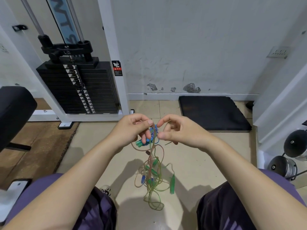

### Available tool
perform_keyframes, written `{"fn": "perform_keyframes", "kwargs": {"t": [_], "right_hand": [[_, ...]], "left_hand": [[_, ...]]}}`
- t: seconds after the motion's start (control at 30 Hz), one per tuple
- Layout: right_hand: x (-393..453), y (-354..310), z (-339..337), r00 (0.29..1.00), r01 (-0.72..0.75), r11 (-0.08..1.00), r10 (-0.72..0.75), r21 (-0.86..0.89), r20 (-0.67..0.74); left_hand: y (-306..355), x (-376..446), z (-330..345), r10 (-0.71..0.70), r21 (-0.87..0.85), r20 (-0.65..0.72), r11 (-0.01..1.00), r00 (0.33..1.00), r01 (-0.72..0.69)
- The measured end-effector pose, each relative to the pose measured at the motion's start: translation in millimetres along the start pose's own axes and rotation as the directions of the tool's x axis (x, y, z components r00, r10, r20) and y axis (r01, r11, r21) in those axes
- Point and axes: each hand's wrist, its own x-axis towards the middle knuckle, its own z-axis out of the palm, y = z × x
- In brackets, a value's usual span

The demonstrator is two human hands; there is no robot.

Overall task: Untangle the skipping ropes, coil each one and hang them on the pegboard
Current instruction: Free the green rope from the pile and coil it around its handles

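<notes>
Between the hands: tangle of skipping ropes [152, 171] held above the tiled floor [199, 155], loops and green handles dangling between the knees.
Left hand [132, 128]: grip clenched on the upper cords, with green handle ends [139, 143] sticking out below the fingers.
Right hand [172, 130]: thumb and forefinger pinching at the blue-and-white braided knot [153, 131].
Step in hand: loosening that knot, by my reading.
Doing it well: tease one strand slack rather than pulling; follow a single colour to its handle; let the hanging loops fall free.
Pegboard: not in view.
</notes>
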Motion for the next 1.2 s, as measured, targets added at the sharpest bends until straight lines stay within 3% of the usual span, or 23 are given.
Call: {"fn": "perform_keyframes", "kwargs": {"t": [0.33,0.47,0.5,0.57,0.63,0.7,0.83,0.93,1.07,1.2], "right_hand": [[8.4,11.1,7.9,0.993,0.014,0.952,-0.05,-0.307,-0.11],[7.7,11.1,7.1,0.991,0.015,0.959,-0.053,-0.284,-0.126],[7.5,10.7,6.4,0.988,0.013,0.962,-0.055,-0.273,-0.143],[7.2,9.8,3.5,0.977,0.001,0.964,-0.058,-0.265,-0.207],[6.4,7.9,-0.2,0.962,0.001,0.979,-0.058,-0.205,-0.269],[5.3,5.9,-3.2,0.956,0.026,0.993,-0.057,-0.111,-0.288],[3.3,5.6,-3.0,0.978,0.045,0.996,-0.06,-0.08,-0.2],[3.7,6.9,5.7,0.992,0.065,0.994,-0.074,-0.09,-0.103],[4.0,6.2,11.1,0.988,0.096,0.993,-0.103,-0.065,-0.115],[2.6,2.9,1.2,0.971,0.124,0.99,-0.107,0.067,-0.211]], "left_hand": [[7.3,-4.7,-4.8,0.044,-0.133,0.038,0.99,0.998,-0.038],[8.3,-3.0,-8.4,0.016,-0.138,-0.004,0.99,1.0,-0.016],[9.2,-2.5,-10.3,-0.003,-0.078,-0.017,0.997,1.0,0.001],[8.5,-2.2,-19.2,-0.037,0.202,-0.032,0.978,0.999,0.042],[2.8,-1.9,-30.4,-0.112,0.486,0.018,0.869,0.994,0.09],[-3.9,-2.0,-34.0,-0.18,0.585,0.068,0.804,0.981,0.107],[-5.4,-1.2,-15.8,-0.003,0.373,0.081,0.927,0.997,-0.028],[-2.2,-2.0,-5.2,0.071,0.241,0.116,0.966,0.991,-0.098],[0.7,-3.5,2.5,0.019,0.212,0.166,0.976,0.986,-0.055],[-0.4,-0.6,1.9,-0.036,0.337,0.104,0.942,0.994,-0.001]]}}
